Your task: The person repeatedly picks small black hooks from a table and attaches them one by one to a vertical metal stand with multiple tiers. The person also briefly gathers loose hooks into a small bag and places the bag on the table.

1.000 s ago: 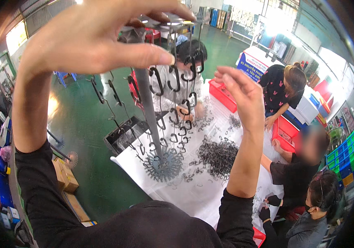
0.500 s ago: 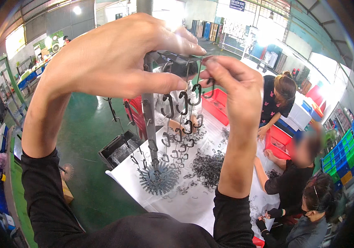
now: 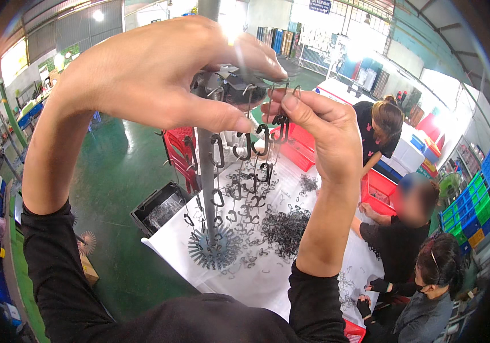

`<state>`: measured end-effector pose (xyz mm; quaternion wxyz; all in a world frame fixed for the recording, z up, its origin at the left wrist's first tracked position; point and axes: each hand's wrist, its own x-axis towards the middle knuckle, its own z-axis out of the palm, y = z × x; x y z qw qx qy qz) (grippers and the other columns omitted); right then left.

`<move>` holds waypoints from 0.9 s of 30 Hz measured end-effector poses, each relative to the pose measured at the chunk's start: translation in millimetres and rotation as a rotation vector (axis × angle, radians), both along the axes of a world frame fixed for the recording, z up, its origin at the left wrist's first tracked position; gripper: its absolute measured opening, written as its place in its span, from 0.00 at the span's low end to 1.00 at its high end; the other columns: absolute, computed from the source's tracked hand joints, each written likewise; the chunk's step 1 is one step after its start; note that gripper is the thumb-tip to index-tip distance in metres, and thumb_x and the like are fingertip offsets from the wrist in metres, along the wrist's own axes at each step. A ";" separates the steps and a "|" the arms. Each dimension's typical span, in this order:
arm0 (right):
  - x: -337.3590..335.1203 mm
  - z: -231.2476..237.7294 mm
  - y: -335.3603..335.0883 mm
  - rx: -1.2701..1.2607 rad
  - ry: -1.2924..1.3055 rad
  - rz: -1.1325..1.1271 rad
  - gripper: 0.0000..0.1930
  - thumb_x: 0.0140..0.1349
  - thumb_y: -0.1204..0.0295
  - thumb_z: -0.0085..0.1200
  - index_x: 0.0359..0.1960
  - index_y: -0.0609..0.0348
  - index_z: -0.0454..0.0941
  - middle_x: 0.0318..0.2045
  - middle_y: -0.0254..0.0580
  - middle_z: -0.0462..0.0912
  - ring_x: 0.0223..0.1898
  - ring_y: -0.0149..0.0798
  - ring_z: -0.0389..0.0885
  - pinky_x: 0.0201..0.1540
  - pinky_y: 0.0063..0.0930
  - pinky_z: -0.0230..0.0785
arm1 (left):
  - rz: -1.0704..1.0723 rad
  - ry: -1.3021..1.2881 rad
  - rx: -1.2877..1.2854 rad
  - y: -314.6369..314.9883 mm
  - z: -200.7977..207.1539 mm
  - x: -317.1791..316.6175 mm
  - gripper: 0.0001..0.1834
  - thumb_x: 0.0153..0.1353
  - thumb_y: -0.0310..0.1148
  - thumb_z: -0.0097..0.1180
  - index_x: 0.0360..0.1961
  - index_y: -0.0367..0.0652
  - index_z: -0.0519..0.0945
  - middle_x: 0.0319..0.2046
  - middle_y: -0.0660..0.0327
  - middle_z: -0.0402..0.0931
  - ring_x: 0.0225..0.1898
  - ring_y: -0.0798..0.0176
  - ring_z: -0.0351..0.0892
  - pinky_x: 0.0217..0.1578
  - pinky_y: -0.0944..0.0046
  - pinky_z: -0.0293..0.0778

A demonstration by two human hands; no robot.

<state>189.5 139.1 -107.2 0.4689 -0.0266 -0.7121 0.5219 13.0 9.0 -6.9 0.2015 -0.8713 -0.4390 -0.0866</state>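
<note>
Both my arms are raised around a hanging rack, a grey pole with a flat top plate and wire strands carrying black C-shaped hooks. My left hand arches over the top plate, fingers stretched across it. Its thumb sticks out apart below, beside the strands. At the rack's right edge, my right hand pinches a thin wire between thumb and fingers. Black hooks hang just under those fingertips. Down at the pole's foot is a round grey spiked disc.
Below, a white-covered table bears a pile of black hooks. Red trays stand along it. Several people work around the table, including a gloved person at the right. A black crate sits left of the table.
My right hand has shifted slightly left and down beside the rack's edge, and a black hook by its fingers now hangs among the others. My left hand stays over the plate.
</note>
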 end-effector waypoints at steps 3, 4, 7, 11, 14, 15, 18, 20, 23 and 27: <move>-3.1 -0.5 -3.5 0.035 0.028 -0.012 0.10 0.58 0.75 0.58 0.38 0.70 0.81 0.29 0.43 0.83 0.31 0.30 0.81 0.37 0.20 0.72 | -0.095 -0.019 -0.010 0.5 -0.6 0.0 0.31 0.48 0.41 0.64 0.53 0.36 0.75 0.52 0.45 0.72 0.55 0.45 0.72 0.55 0.52 0.67; -4.5 -2.5 -5.3 0.037 0.085 -0.034 0.10 0.58 0.75 0.58 0.37 0.70 0.81 0.28 0.42 0.83 0.30 0.29 0.80 0.36 0.20 0.72 | -0.101 -0.028 0.004 -0.1 -1.6 0.3 0.30 0.49 0.41 0.64 0.52 0.36 0.75 0.52 0.45 0.73 0.55 0.45 0.72 0.54 0.52 0.68; -6.0 -13.2 -9.7 0.038 0.281 -0.090 0.08 0.58 0.76 0.57 0.35 0.70 0.81 0.25 0.42 0.82 0.26 0.29 0.79 0.32 0.20 0.72 | -0.006 -0.058 0.022 -4.3 -7.9 2.2 0.28 0.51 0.41 0.63 0.52 0.36 0.76 0.52 0.45 0.73 0.54 0.45 0.73 0.53 0.53 0.68; 10.0 -14.4 -3.0 0.037 0.252 -0.186 0.08 0.58 0.76 0.58 0.36 0.69 0.81 0.25 0.41 0.82 0.27 0.30 0.80 0.32 0.20 0.71 | 0.018 -0.031 0.076 -2.7 -13.6 4.6 0.27 0.52 0.40 0.62 0.52 0.36 0.76 0.52 0.45 0.72 0.53 0.45 0.73 0.52 0.53 0.69; 22.0 -8.1 4.4 0.034 -0.049 -0.042 0.08 0.58 0.75 0.58 0.36 0.69 0.81 0.25 0.41 0.82 0.28 0.30 0.80 0.33 0.20 0.71 | 0.020 -0.008 0.108 0.7 -14.3 8.0 0.29 0.52 0.40 0.62 0.53 0.36 0.75 0.53 0.45 0.71 0.54 0.45 0.72 0.52 0.54 0.69; 20.4 -8.7 5.2 0.037 -0.033 -0.026 0.09 0.58 0.74 0.58 0.36 0.69 0.82 0.26 0.41 0.82 0.29 0.29 0.80 0.34 0.20 0.71 | 0.015 0.001 0.126 0.7 -13.8 9.2 0.29 0.52 0.41 0.62 0.53 0.36 0.74 0.53 0.45 0.71 0.55 0.45 0.71 0.53 0.54 0.69; 8.1 -13.1 3.6 0.093 0.068 -0.044 0.10 0.58 0.73 0.58 0.37 0.69 0.82 0.28 0.41 0.83 0.29 0.28 0.79 0.34 0.19 0.70 | 0.044 0.028 0.167 -2.7 -10.2 10.9 0.33 0.50 0.43 0.63 0.55 0.36 0.73 0.53 0.45 0.71 0.55 0.46 0.71 0.53 0.54 0.68; 2.0 -14.0 2.8 0.087 0.067 -0.106 0.10 0.58 0.73 0.58 0.37 0.69 0.82 0.29 0.42 0.84 0.29 0.28 0.80 0.34 0.18 0.71 | 0.025 -0.221 -0.031 -4.2 -5.3 8.7 0.34 0.49 0.43 0.64 0.55 0.35 0.72 0.53 0.46 0.71 0.55 0.46 0.71 0.54 0.53 0.67; -3.3 -13.3 0.8 0.053 0.029 -0.121 0.10 0.59 0.74 0.57 0.38 0.69 0.81 0.30 0.42 0.84 0.27 0.28 0.79 0.33 0.17 0.70 | -0.076 -0.081 -0.056 0.2 2.0 2.2 0.34 0.47 0.42 0.66 0.55 0.36 0.73 0.52 0.47 0.72 0.54 0.46 0.72 0.54 0.53 0.67; -8.2 -15.5 -2.5 -0.007 0.201 0.023 0.11 0.59 0.74 0.57 0.38 0.71 0.80 0.29 0.43 0.83 0.26 0.28 0.78 0.32 0.19 0.70 | -0.136 0.018 -0.027 1.5 5.1 1.4 0.33 0.46 0.41 0.67 0.54 0.37 0.74 0.53 0.47 0.72 0.54 0.46 0.72 0.53 0.52 0.67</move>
